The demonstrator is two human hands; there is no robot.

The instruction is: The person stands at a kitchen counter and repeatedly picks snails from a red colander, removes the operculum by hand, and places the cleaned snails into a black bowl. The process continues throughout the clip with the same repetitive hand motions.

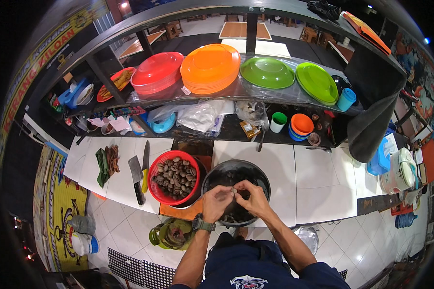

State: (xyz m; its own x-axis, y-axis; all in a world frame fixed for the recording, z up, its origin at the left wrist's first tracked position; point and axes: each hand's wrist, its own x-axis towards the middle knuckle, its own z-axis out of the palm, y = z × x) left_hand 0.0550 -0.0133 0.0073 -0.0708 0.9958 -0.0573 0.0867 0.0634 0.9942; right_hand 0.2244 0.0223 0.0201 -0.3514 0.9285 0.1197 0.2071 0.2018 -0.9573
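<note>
Both of my hands meet over a large dark metal pot (263, 173) and pinch one small clam shell (233, 190) between their fingertips. My left hand (217, 202), with a watch on its wrist, grips it from the left; my right hand (253, 199) grips it from the right. Dark liquid and more shells lie in the pot beneath. Just left of the pot, a red plastic colander (152, 180) full of brown clams rests on another pot. Further left, a cleaver (136, 171) with a black handle lies beside a knife with a yellow handle (145, 178).
Folded green and brown leaves (106, 162) lie on the white counter (322, 166) at left. Behind it, a shelf bears stacked red plates (157, 74), orange plates (210, 68) and green plates (267, 72). Below stand cups and orange and blue bowls (302, 124). A green gas cylinder (173, 234) stands on the floor.
</note>
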